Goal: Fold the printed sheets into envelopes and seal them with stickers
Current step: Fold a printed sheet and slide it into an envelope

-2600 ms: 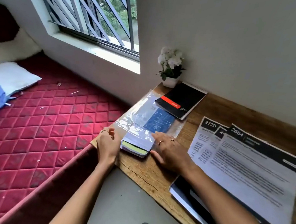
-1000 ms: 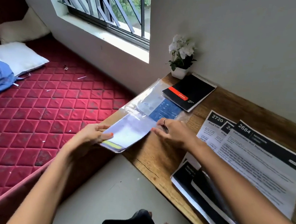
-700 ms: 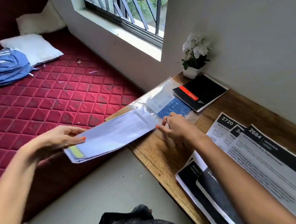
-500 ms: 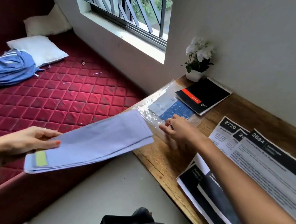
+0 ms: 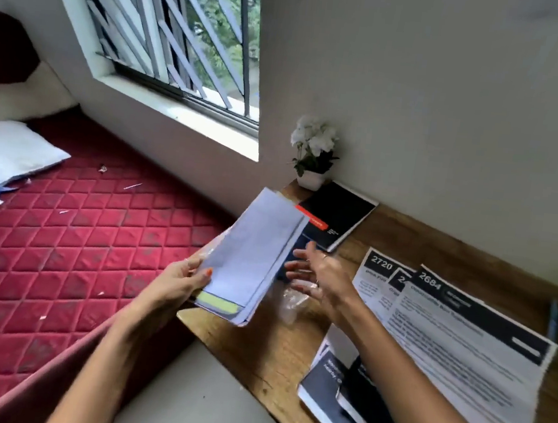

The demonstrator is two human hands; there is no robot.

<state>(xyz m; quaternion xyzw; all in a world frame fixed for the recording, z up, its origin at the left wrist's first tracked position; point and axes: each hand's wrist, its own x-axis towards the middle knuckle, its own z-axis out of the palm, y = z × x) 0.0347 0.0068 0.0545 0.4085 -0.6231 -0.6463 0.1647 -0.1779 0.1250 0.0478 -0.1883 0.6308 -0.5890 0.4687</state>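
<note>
My left hand [image 5: 181,280] grips a stack of pale blue-white envelopes [image 5: 252,253] by its near left edge, thumb on top. The stack is raised and tilted over the desk's left end, with a yellow-green strip [image 5: 218,303] at its near end. My right hand [image 5: 319,277] hovers just right of the stack, fingers spread and relaxed, holding nothing. A crumpled clear plastic sleeve [image 5: 290,298] lies on the desk below it. Printed sheets [image 5: 463,341] with black headers lie spread on the right half of the wooden desk [image 5: 256,350].
A black notebook [image 5: 335,217] with a red label lies at the desk's back, beside a small white flower pot [image 5: 312,156] against the wall. A red quilted mattress [image 5: 71,241] with a white pillow [image 5: 8,148] fills the left. A barred window sits above.
My left hand pulled the envelope stack out of the plastic sleeve, swung it left, then brought it back over the desk. My right hand lifted off the sleeve and opened.
</note>
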